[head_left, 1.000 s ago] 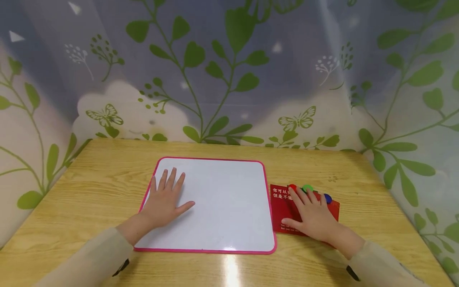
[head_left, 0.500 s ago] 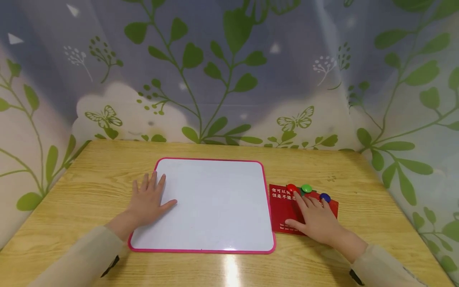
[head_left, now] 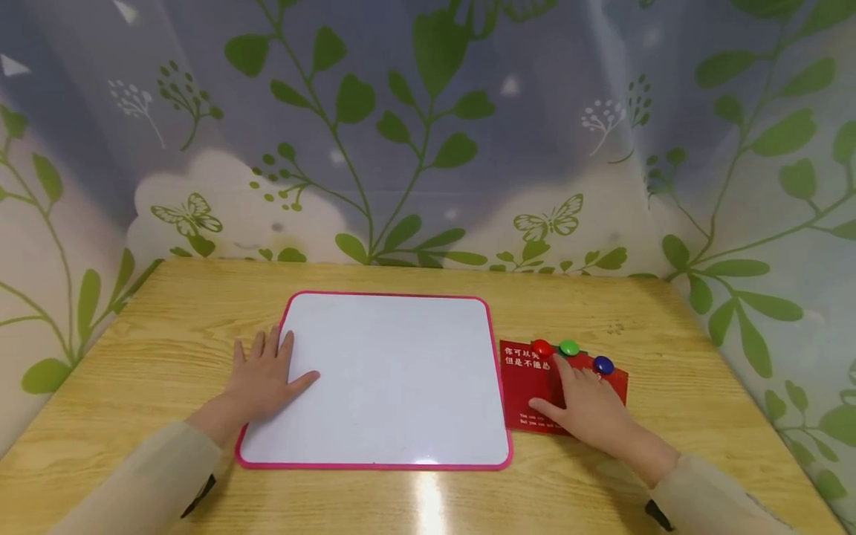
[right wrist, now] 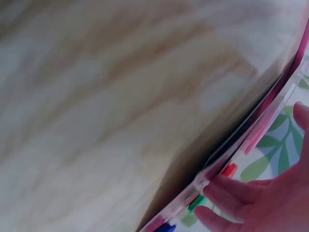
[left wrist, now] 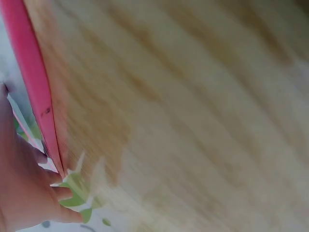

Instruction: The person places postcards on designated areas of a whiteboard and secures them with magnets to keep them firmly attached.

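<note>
More of left hand (head_left: 262,380) now off whiteboard (head_left: 394,379)

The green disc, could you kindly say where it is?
In the head view, the green disc sits right of centre, between the red disc and blue disc.

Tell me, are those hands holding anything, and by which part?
Nothing that I can see: the left hand is over the left edge of the whiteboard, the right hand over the red cards, neither visibly gripping.
</note>
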